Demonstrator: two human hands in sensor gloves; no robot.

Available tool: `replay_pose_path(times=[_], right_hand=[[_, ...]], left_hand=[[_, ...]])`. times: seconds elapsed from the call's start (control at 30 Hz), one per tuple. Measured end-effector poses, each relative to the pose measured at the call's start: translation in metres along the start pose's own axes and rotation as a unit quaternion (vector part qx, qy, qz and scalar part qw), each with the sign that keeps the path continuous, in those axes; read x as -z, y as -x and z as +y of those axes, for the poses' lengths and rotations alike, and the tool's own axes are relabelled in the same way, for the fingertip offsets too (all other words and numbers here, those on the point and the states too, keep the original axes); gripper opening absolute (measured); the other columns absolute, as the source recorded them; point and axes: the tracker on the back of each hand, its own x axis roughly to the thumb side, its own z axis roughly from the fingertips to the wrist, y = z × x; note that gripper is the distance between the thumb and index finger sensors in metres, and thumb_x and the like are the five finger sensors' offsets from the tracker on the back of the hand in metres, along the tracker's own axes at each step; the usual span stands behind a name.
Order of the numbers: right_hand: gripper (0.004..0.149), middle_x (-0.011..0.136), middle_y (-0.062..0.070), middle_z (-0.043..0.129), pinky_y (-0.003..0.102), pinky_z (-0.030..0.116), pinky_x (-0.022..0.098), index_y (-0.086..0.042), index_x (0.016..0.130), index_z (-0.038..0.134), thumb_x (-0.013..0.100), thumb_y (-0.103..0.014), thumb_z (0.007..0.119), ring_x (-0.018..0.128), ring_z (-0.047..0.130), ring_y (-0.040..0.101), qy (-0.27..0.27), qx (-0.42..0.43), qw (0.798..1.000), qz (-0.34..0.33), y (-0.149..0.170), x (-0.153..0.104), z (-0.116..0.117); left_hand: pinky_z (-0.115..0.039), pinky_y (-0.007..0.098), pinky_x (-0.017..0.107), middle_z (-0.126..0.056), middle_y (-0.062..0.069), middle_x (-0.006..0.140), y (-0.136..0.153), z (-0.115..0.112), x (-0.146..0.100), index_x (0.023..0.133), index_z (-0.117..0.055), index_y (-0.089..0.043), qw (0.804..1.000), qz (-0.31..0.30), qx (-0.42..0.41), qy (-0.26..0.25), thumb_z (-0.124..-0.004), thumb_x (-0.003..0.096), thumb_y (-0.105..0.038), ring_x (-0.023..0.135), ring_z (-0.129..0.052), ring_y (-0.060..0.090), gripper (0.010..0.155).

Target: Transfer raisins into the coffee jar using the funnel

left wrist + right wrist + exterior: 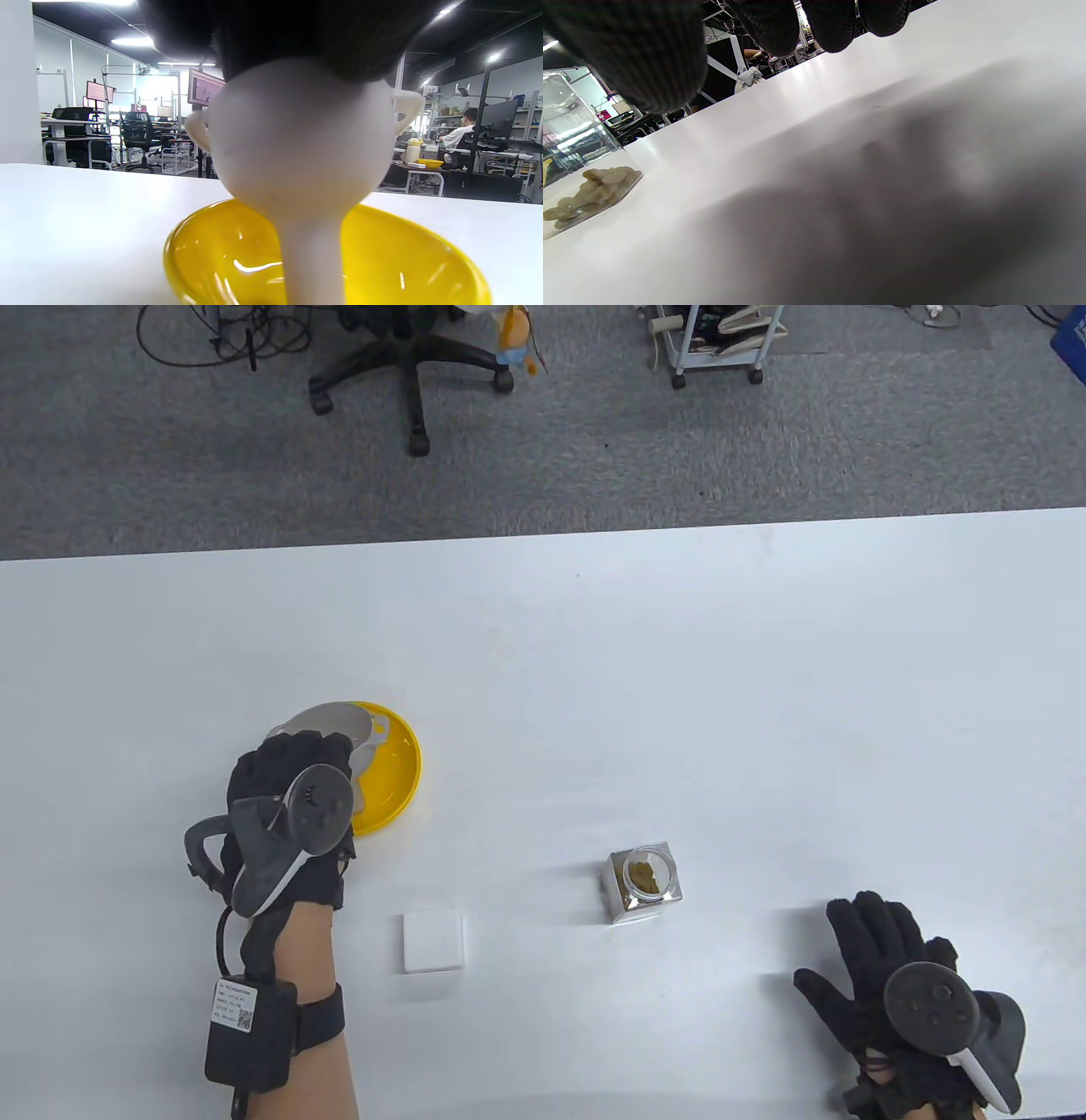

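My left hand (297,751) grips a white funnel (329,721) by its rim and holds it over a yellow bowl (397,777) at the left of the table. In the left wrist view the funnel (301,140) hangs spout down into the bowl (203,262), which looks empty. A square clear jar (642,884) stands open near the middle front, with tan raisins (644,879) inside. My right hand (865,937) rests flat on the table right of the jar, fingers spread, holding nothing. The right wrist view shows the jar (568,140) and its raisins (589,190) at left.
A white square lid (433,941) lies flat on the table (679,687) between my left forearm and the jar. Beyond the table's far edge are grey carpet, an office chair (407,356) and a wheeled cart (717,343).
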Motion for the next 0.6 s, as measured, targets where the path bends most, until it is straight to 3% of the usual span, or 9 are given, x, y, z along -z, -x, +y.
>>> replay_pose_path(times=[0.2,0.6], right_hand=[[0.083,0.118,0.013,0.051,0.078,0.035,0.071,-0.027,0.107,0.055,0.038,-0.062,0.084,0.11,0.048,0.043,0.0,0.001,1.0,0.002,0.0,0.0,0.0],[0.083,0.118,0.013,0.051,0.078,0.035,0.071,-0.027,0.107,0.055,0.038,-0.062,0.084,0.11,0.049,0.043,-0.004,0.001,1.0,0.006,0.001,0.001,0.0]], left_hand=[[-0.064,0.05,0.079,-0.087,-0.009,0.1,-0.005,-0.007,0.003,0.093,-0.08,-0.038,1.0,-0.001,-0.007,-0.018,-0.08,0.0492,-0.039,0.096,-0.079,0.024,0.043],[-0.061,0.052,0.081,-0.071,-0.013,0.116,-0.009,-0.028,0.009,0.105,-0.062,-0.044,1.0,-0.013,0.009,0.019,-0.083,0.0489,-0.043,0.107,-0.068,0.028,0.06]])
